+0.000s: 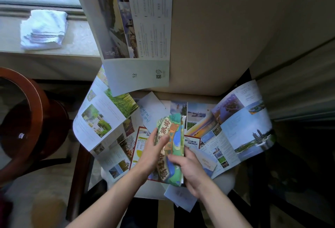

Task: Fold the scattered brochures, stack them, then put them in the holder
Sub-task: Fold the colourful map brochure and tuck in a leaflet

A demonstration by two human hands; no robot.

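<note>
A folded green map brochure [174,137] with large yellow characters is held over the chair seat. My left hand [154,152] presses flat on its left side. My right hand [188,168] grips its lower right edge. Unfolded brochures lie scattered on the seat: a wide one with garden photos [101,119] at the left, one with lake and pagoda photos [241,128] at the right, and a red-bordered one [139,146] under my hands. A long pale brochure [137,34] drapes down the chair back. No holder is in view.
The cream chair [217,37] has a tall back and dark wooden legs. A round brown wooden table [27,119] stands at the left. A folded white towel [43,28] lies on the window sill. A small pale leaflet [181,197] overhangs the seat's front edge.
</note>
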